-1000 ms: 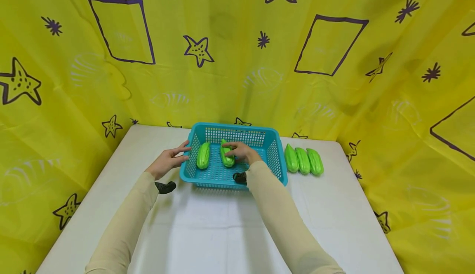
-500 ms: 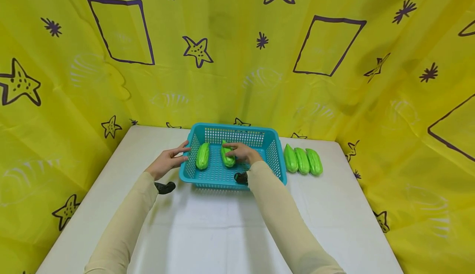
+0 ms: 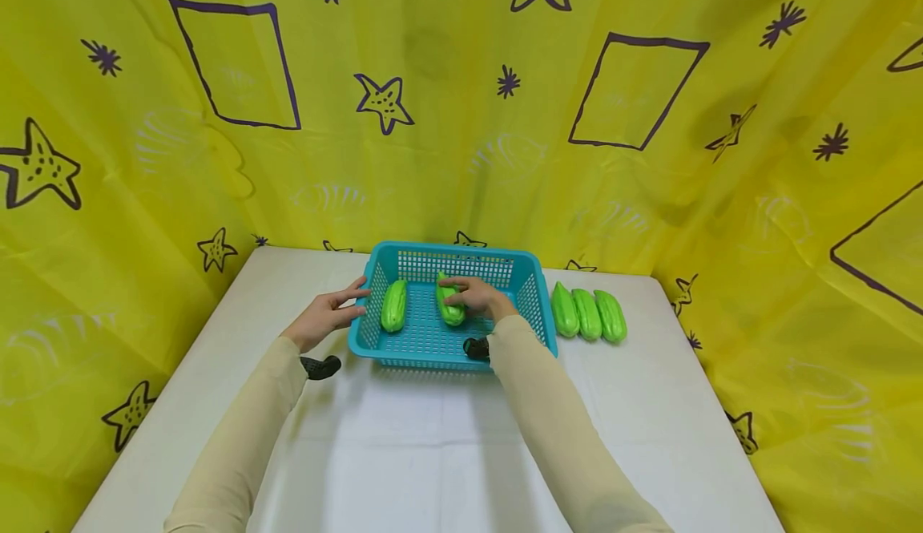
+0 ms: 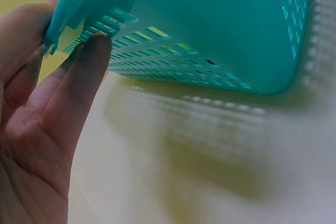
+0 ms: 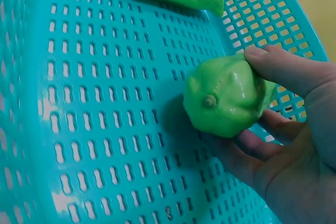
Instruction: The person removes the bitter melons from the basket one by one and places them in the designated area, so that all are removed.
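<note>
My left hand [image 3: 324,315] is at the left end of a turquoise plastic basket [image 3: 450,363]. In the left wrist view its fingers [image 4: 86,72] grip the basket's rim, one of them lying against the outer wall. Inside the basket, my right hand [image 3: 476,296] holds a glossy green bitter melon [image 3: 449,306] near the middle. The right wrist view shows its blunt end [image 5: 218,103] close over the slotted floor, thumb on top and fingers around the underside. A second green bitter melon [image 3: 393,306] lies lengthwise near the basket's left wall, apart from the held one.
Three more green bitter melons [image 3: 589,313] lie side by side on the white table [image 3: 433,469], just right of the basket. A yellow patterned curtain [image 3: 447,180] surrounds the table's back and sides. Dark wrist mounts [image 3: 320,367] project below both hands.
My right hand has shifted slightly to the right inside the basket, carrying the bitter melon with it. My left hand stays at the basket's left rim.
</note>
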`<state>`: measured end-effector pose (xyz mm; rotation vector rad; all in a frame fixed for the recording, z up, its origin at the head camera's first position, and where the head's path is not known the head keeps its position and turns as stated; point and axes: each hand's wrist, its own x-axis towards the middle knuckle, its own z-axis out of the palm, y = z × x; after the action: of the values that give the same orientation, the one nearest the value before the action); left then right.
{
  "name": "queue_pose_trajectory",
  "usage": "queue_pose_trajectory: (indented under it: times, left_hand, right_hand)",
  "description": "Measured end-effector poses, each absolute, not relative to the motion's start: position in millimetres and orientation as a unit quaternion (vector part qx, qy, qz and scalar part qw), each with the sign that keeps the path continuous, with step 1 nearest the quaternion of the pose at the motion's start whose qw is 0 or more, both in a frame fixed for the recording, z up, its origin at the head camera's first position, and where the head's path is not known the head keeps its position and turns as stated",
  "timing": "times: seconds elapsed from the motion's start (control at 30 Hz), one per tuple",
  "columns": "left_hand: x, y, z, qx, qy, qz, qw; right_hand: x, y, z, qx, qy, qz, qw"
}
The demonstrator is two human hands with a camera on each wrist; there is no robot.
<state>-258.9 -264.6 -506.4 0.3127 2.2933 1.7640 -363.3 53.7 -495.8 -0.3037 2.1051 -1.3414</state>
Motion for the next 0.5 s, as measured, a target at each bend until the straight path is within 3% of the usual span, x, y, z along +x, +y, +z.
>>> queue_pose_trajectory:
  times: [0.5]
  left_hand:
    - [-258,-265,-506,0.108,0.784,0.601,0.113]
  right_hand:
    - [-369,61,-481,-0.186,0.801,-0.470,0.319]
